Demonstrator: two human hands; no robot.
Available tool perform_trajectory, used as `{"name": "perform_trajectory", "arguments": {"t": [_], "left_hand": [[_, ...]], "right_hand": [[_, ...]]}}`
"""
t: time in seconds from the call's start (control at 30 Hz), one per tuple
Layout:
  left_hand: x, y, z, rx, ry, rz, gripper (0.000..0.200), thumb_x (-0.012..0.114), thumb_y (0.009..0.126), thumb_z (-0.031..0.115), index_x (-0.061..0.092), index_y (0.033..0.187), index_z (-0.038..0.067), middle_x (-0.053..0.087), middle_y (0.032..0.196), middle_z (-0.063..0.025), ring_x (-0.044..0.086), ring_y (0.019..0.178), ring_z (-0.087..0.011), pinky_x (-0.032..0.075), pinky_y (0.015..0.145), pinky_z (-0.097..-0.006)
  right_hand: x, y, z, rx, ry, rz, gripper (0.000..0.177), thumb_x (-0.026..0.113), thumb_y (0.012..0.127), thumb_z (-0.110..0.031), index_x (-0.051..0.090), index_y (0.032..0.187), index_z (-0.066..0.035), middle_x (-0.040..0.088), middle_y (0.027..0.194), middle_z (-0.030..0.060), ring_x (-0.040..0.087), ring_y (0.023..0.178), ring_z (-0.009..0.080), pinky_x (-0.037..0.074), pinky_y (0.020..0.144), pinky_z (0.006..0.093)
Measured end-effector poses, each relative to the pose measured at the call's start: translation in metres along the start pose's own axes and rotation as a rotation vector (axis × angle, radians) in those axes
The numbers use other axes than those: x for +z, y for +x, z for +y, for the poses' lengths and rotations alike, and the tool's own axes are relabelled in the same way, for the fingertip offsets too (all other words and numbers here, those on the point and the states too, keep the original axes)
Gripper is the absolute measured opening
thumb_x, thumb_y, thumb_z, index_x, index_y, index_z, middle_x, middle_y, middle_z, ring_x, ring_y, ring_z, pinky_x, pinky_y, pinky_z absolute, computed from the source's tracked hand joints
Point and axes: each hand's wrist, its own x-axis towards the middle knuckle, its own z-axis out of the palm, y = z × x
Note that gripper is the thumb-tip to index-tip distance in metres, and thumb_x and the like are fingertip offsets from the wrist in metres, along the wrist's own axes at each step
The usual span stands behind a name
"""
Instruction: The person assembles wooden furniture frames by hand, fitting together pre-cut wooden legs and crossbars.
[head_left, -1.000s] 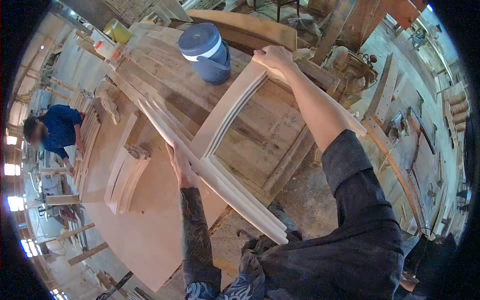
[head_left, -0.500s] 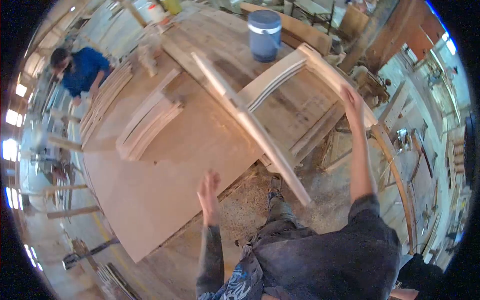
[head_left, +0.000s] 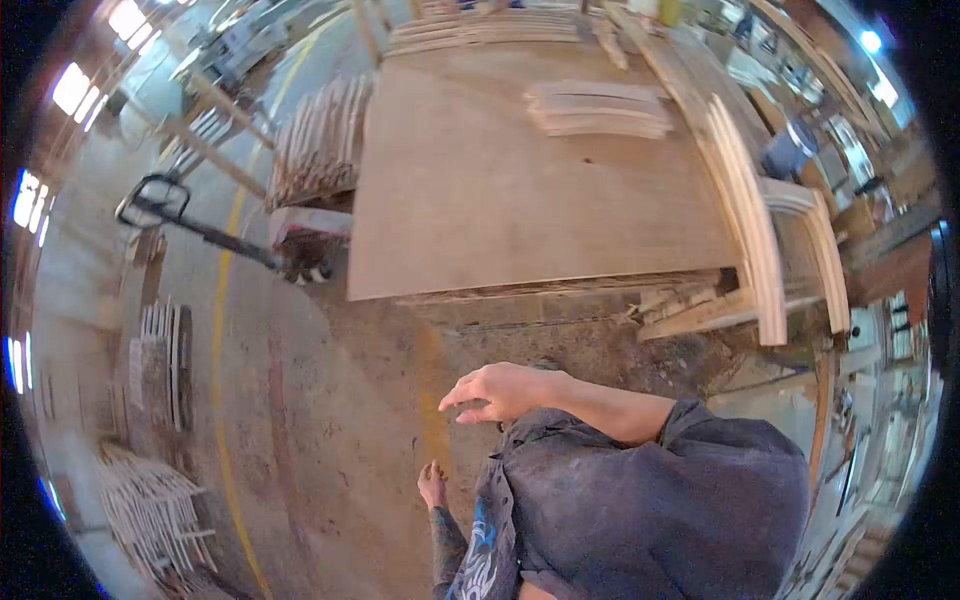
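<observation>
My right hand is in front of my body, above the floor, with fingers loosely stretched and nothing in them. Lower down, my left hand hangs at my side, holding nothing, its fingers loosely bent. Both hands are away from the bench. A wooden frame with long pale rails stands at the bench's right end, untouched. On the wide board-topped bench lies a stack of curved wooden pieces.
A pallet jack handle reaches out left of the bench, near a load of upright wooden pieces. More wooden pieces stand at lower left. A blue bucket is at the far right. A yellow line runs along the floor.
My right hand has left the wooden frame and come down across my front. My left hand has dropped to my side. The view has turned left, so the bench and frame appear farther right.
</observation>
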Motion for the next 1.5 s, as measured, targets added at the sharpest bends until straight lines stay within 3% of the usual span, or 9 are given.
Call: {"name": "perform_trajectory", "arguments": {"t": [0.1,0.27,0.7,1.0,1.03,1.07,1.23,1.3,1.5], "left_hand": [[-0.032,0.031,-0.051,-0.161,-0.204,0.126,0.04,0.062,0.091,0.039,0.065,0.104,0.001,0.062,0.071,-0.0084,0.062,0.067,-0.0181,0.048,0.053,-0.0259],[-0.058,0.065,-0.138,0.253,0.768,-0.159,0.029,0.066,0.084,0.03,0.064,0.099,0.005,0.067,0.078,-0.0074,0.063,0.067,-0.0227,0.05,0.057,-0.0408],[-0.225,0.271,0.111,0.336,0.929,-0.154,0.027,0.065,0.084,0.028,0.064,0.102,0.007,0.069,0.091,-0.0142,0.065,0.071,-0.0298,0.05,0.059,-0.0455],[-0.244,0.616,0.26,0.847,1.268,-0.368,0.031,0.057,0.09,0.027,0.061,0.114,0.007,0.063,0.101,-0.0187,0.061,0.081,-0.0356,0.048,0.068,-0.0492],[-0.24,0.629,0.311,0.984,1.222,-0.443,0.026,0.058,0.088,0.022,0.06,0.11,0.006,0.063,0.101,-0.0171,0.061,0.079,-0.0346,0.049,0.063,-0.0464],[-0.219,0.65,0.37,0.165,0.809,-0.6,0.02,0.059,0.087,0.016,0.06,0.104,0.006,0.062,0.098,-0.0149,0.061,0.079,-0.0348,0.049,0.062,-0.0456],[-0.158,0.723,0.517,0.986,1.215,-0.607,0.028,0.059,0.092,0.023,0.063,0.112,0.004,0.063,0.078,-0.0118,0.063,0.068,-0.0246,0.051,0.059,-0.0368],[-0.103,0.72,0.566,0.073,0.534,-0.485,0.037,0.059,0.095,0.028,0.061,0.117,-0.001,0.065,0.083,-0.0068,0.063,0.07,-0.0163,0.051,0.059,-0.0304],[0.08,0.677,0.676,0.199,0.31,-0.518,0.033,0.06,0.095,0.025,0.063,0.11,-0.004,0.066,0.094,-0.0048,0.062,0.073,-0.0131,0.051,0.061,-0.0267]], "right_hand": [[0.02,0.08,-0.003,-0.058,-0.049,-0.088,0.033,0.06,0.092,-0.029,0.063,0.122,-0.014,0.065,0.114,0.0108,0.062,0.102,0.0292,0.049,0.089,0.0413],[0.027,0.193,0.028,0.139,-0.08,-0.215,0.037,0.062,0.09,-0.03,0.062,0.124,-0.015,0.066,0.113,0.0108,0.063,0.102,0.0292,0.049,0.089,0.0413],[0.009,0.562,-0.001,-0.251,-0.166,-0.301,0.039,0.06,0.088,-0.029,0.057,0.124,-0.013,0.064,0.108,0.0143,0.062,0.102,0.0347,0.05,0.085,0.0465],[-0.075,0.594,0.111,0.325,-0.137,0.03,0.04,0.06,0.082,-0.028,0.064,0.118,-0.01,0.065,0.115,0.0139,0.061,0.106,0.0335,0.05,0.09,0.0438],[-0.084,0.581,0.134,0.402,-0.163,0.158,0.041,0.061,0.083,-0.028,0.063,0.119,-0.01,0.066,0.114,0.0144,0.061,0.106,0.0336,0.049,0.092,0.0436],[-0.094,0.564,0.157,0.529,-0.093,0.291,0.041,0.059,0.084,-0.03,0.063,0.121,-0.012,0.064,0.12,0.0145,0.06,0.111,0.0315,0.048,0.094,0.0436],[-0.148,0.483,0.17,0.984,0.17,0.856,0.04,0.062,0.091,-0.029,0.06,0.125,-0.008,0.069,0.107,0.0103,0.067,0.093,0.0226,0.052,0.082,0.0361],[-0.146,0.456,0.189,0.985,0.224,0.991,0.04,0.062,0.093,-0.03,0.06,0.126,-0.008,0.07,0.103,0.0084,0.068,0.088,0.0193,0.053,0.078,0.0343],[-0.163,0.433,0.214,1.118,0.264,1.135,0.037,0.061,0.095,-0.026,0.06,0.127,-0.009,0.069,0.097,0.0093,0.065,0.084,0.016,0.053,0.075,0.0323]]}}
